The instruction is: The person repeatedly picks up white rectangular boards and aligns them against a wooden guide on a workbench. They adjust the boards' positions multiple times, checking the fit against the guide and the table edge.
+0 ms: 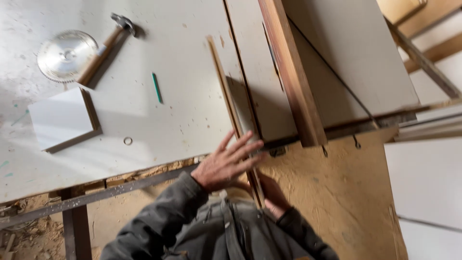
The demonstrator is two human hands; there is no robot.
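The person's left hand (226, 166) lies flat and open, fingers spread, on the near end of a narrow wooden strip (231, 103) at the near edge of the white table-saw top (183, 115). The palm presses down rather than grips, which looks like a way to keep the thin strip flat against the top and steady along its length. The strip runs from that near edge away across the top, just beside a white panel (260, 86) that lies against a brown wooden fence rail (291, 72). The rail stands on edge and runs the same way, so it serves as a straight guide for the panel and the strip.

The right hand (273, 195) sits lower, below the near edge of the top, close to the strip's overhanging end. It seems to steady that end from the side or underneath, but whether its fingers close around the wood I cannot tell, since the strip and the sleeve hide them.

Toward the far left corner lie a loose circular saw blade (66, 55) and a hammer (107, 45), the handle resting on the blade. Nearer the left edge lie a small white board offcut (62, 118), a green pencil (157, 88) and a small metal ring (127, 140), all set well apart from the hands, out of the strip's path.
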